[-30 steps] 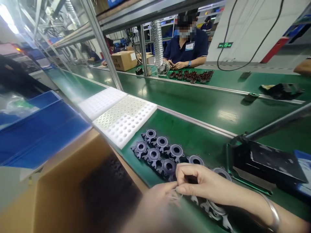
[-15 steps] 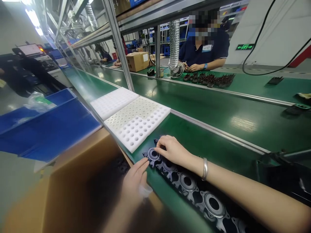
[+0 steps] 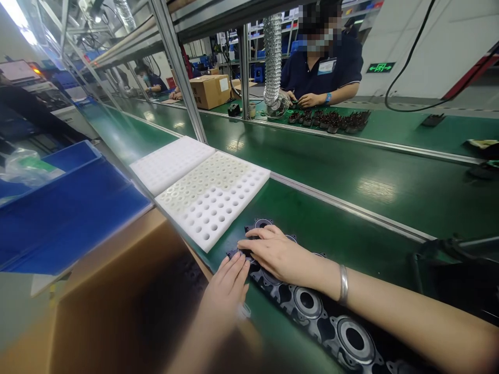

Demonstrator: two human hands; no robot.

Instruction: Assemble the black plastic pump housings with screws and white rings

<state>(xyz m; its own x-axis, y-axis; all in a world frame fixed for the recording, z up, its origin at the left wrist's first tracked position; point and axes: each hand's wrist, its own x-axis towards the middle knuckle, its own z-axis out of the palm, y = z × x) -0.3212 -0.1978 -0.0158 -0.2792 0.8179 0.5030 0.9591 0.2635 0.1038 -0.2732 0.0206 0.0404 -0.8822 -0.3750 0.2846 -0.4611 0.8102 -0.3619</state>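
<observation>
Dark metal castings with round ringed openings (image 3: pixel 354 337) lie in rows on the green work surface (image 3: pixel 288 317). My right hand (image 3: pixel 280 254), with a silver bracelet at its wrist, lies across the far end of the rows. Its fingers are stretched and slightly apart over the end casting, which they mostly cover; the thumb is hidden. From the left, my left hand (image 3: pixel 230 280) reaches to the same end. Its straight fingers lie side by side against the casting's edge, close to my right fingertips. Neither hand lifts a casting.
White foam trays with holes (image 3: pixel 218 223) lie beyond my hands. An open cardboard box (image 3: pixel 97 291) stands at the left below the table edge, beside a blue bin (image 3: pixel 78 208). Across the line, a person (image 3: pixel 319 67) handles small parts near dark pieces (image 3: pixel 335 122).
My right hand has uncurled from the end casting and now lies flatter across it. My left fingers have moved slightly right, closer to my right fingertips. The view has shifted a little.
</observation>
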